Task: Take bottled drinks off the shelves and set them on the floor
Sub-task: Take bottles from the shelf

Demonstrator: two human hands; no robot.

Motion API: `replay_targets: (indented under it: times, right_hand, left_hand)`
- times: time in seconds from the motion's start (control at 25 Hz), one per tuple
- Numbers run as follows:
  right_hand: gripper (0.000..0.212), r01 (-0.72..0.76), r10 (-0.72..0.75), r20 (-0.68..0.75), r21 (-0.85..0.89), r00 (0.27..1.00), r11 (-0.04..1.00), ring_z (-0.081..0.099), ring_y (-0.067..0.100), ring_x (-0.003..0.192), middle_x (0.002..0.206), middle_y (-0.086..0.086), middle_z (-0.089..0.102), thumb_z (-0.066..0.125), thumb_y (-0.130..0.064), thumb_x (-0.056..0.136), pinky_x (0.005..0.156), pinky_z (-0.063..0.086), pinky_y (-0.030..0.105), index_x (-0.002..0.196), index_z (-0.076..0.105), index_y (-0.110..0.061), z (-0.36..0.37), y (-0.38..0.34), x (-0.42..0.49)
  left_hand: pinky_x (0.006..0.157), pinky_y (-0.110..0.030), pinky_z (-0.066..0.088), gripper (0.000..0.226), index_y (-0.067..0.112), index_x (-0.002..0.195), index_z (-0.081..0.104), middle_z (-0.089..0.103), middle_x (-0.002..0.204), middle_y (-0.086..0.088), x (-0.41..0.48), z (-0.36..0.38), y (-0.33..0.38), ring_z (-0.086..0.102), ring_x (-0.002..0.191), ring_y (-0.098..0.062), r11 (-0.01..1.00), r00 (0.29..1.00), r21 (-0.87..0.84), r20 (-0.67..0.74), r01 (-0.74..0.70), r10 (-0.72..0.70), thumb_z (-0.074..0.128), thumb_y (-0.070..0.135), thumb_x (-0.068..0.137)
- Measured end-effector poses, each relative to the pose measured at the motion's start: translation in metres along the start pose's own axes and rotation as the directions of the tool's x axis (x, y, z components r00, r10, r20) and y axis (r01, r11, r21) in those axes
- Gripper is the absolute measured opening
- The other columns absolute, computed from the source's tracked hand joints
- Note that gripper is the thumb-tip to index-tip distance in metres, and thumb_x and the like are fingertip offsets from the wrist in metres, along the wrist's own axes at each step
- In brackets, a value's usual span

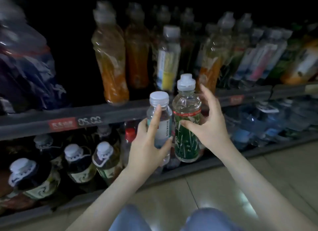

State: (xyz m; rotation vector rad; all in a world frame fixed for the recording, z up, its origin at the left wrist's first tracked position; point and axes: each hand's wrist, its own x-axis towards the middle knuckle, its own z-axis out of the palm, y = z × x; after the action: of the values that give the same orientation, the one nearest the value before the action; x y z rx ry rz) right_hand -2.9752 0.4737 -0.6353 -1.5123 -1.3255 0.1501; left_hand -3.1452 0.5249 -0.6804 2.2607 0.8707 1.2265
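Clear white-capped water bottle (pixel 160 113) is gripped in the left hand (pixel 148 150) — index finger laid up its neck, thumb across the label. Green-labelled bottle (pixel 186 141) with a sport cap is held by the right hand (pixel 210 127), thumb on the label front, fingers behind. Both are held upright, side by side, in front of the shelf rail (pixel 68 117), off the floor (pixel 206 187) — orange drink bottles (pixel 111 63) are seen on the upper shelf.

L hand (pixel 148 144) grips clear bottle (pixel 162 127), R hand (pixel 211 125) green-label bottle (pixel 186 144).
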Motion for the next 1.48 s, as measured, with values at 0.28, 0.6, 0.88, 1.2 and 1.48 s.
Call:
replay_targets:
  times: [0.28,0.6,0.88,1.2,1.48]
  right_hand:
    - [0.08,-0.378,0.377,-0.056,-0.255,0.924,0.89,0.036,0.023,0.13,0.141,0.01,0.04,0.084,-0.007,0.063,0.105,0.024,0.019,0.134,0.047,-0.005,-0.015,0.167,-0.104]
    - [0.066,-0.615,0.593,-0.163,-0.223,0.789,0.757,0.037,0.012,0.107,0.116,0.006,0.049,0.078,0.002,0.063,0.094,0.035,0.04,0.122,0.048,-0.001,0.016,0.298,-0.218]
    - [0.086,-0.682,0.693,-0.054,-0.25,0.719,0.687,0.037,0.024,0.123,0.129,0.007,0.042,0.083,-0.011,0.067,0.104,0.034,0.032,0.138,0.034,-0.01,-0.001,0.288,-0.227]
    - [0.079,-0.294,0.263,-0.166,-0.201,0.95,0.935,0.039,0.022,0.132,0.142,0.005,0.037,0.07,-0.016,0.08,0.107,0.038,0.049,0.145,0.025,-0.016,-0.07,0.156,-0.077]
    - [0.074,-0.014,-0.049,-0.227,-0.266,0.973,0.964,0.033,0.017,0.137,0.149,0.006,0.031,0.066,-0.016,0.089,0.108,0.039,0.042,0.147,0.02,-0.019,-0.096,0.035,0.052]
  left_hand:
    - [0.074,-0.032,0.047,0.106,0.069,0.128,-0.018,0.044,0.123,-0.008,-0.074,0.154,-0.021,0.059,0.097,-0.032,0.968,0.899,-0.037,0.381,0.249,-0.217,0.07,0.033,0.08]
    - [0.068,-0.032,0.043,0.105,0.075,0.118,-0.023,0.039,0.116,-0.005,-0.122,0.222,-0.06,0.057,0.089,-0.035,0.947,0.766,0.06,0.573,0.315,-0.291,0.065,0.029,0.085]
    - [0.068,-0.032,0.042,0.108,0.074,0.12,-0.024,0.042,0.122,-0.008,-0.1,0.216,-0.055,0.058,0.091,-0.035,0.961,0.76,0.05,0.602,0.271,-0.246,0.067,0.027,0.084]
    - [0.071,-0.013,0.04,0.103,0.062,0.136,-0.007,0.045,0.12,0.002,-0.007,0.151,0.027,0.052,0.097,-0.01,0.962,0.912,-0.252,0.411,0.104,0.009,0.072,0.028,0.08]
    - [0.089,-0.032,0.049,0.101,0.053,0.145,-0.004,0.044,0.14,0.001,0.096,0.047,0.089,0.05,0.117,-0.014,0.938,0.976,-0.327,0.145,-0.11,0.165,0.071,0.031,0.081]
